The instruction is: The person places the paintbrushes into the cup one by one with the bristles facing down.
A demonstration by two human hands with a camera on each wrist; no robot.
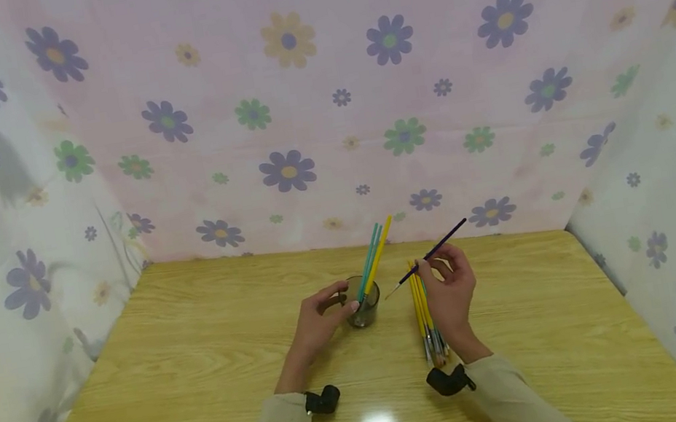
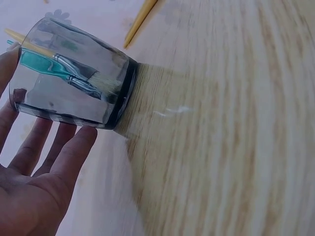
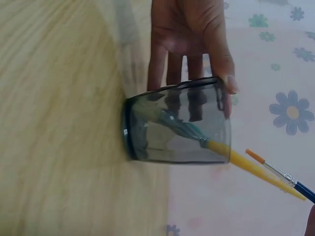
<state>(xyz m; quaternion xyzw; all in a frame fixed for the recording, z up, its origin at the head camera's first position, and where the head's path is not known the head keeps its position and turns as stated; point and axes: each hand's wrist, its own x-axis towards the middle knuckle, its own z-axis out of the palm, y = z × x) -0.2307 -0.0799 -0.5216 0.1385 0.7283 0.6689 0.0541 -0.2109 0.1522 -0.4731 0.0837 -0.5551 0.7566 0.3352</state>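
A smoky clear glass [image 1: 363,318] stands upright on the table, and my left hand [image 1: 321,317] holds it with fingers and thumb around its side near the rim. Inside lean teal-handled paintbrushes [image 1: 368,259] and a yellow-handled paintbrush [image 1: 384,248], bristles down, as the left wrist view shows. Between thumb and fingertips, my right hand [image 1: 452,290] pinches a dark blue paintbrush [image 1: 443,239]. Its orange-brown bristles and silver ferrule [image 3: 276,170] show in the right wrist view, pointing down toward the glass from the right, just outside the rim.
Several paintbrushes [image 1: 420,305], mostly yellow-handled, lie bundled on the wood-grain table [image 1: 203,365], partly under my right hand with bristles toward me. A flowered cloth [image 1: 359,178] hangs behind the table's far edge and at both sides.
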